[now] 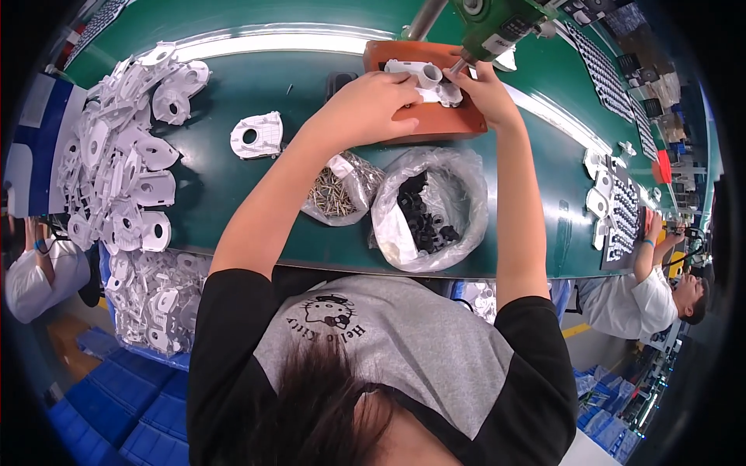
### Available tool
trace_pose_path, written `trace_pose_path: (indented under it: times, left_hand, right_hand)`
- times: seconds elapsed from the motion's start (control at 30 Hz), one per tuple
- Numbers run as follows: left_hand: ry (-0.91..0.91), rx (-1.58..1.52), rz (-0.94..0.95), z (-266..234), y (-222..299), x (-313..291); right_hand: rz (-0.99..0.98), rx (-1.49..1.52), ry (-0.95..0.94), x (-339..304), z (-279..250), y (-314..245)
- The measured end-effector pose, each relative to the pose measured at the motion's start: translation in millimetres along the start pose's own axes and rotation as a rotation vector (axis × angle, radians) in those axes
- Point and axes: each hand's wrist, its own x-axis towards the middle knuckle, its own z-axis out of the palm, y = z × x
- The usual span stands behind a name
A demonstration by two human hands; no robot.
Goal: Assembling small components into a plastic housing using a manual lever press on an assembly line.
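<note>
A white plastic housing (426, 75) with a round tube lies on the orange base (381, 54) of a green press-like machine (497, 31). My left hand (377, 107) rests its curled fingers on the housing's left side, with the thumb lower down over the base. At the housing's right end, my right hand (488, 95) closes thumb and fingers on it, right beside the metal spindle tip (461, 65). The fingers partly cover the housing. Nearer me lie a clear bag of screws (336, 194) and a clear bag of small black parts (427, 217).
A tall pile of white housings (124, 155) covers the table's left side; one single housing (258, 136) lies apart. More housings fill a blue-lined bin (159, 299) below. At right are white parts and a black tray (622, 213). A co-worker (637, 299) sits there.
</note>
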Motion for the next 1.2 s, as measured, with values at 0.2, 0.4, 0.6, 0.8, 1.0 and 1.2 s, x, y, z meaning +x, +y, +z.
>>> trace_pose_path:
  times: [0.2, 0.4, 0.6, 0.8, 1.0, 1.2]
  left_hand:
    - [0.016, -0.022, 0.003, 0, 0, -1]
    - [0.177, -0.004, 0.122, 11, -6, 0]
    - [0.070, -0.145, 0.069, 1, -16, 3]
    - [0.166, -0.196, 0.124, 4, -13, 7]
    - [0.133, -0.175, 0.064, 1, -8, 8]
    - [-0.018, -0.156, -0.041, -5, -7, 8]
  right_hand:
    - [0.092, 0.251, -0.105, -1, -4, 3]
    - [-0.252, -0.386, 0.177, -7, 6, 3]
    - [-0.486, -0.586, 0.400, -93, 71, -51]
    - [-0.699, -0.785, -0.127, -122, 160, -43]
    - [-0.786, -0.887, -0.140, -113, 175, -27]
    - [-0.565, -0.458, -0.184, -112, 161, -40]
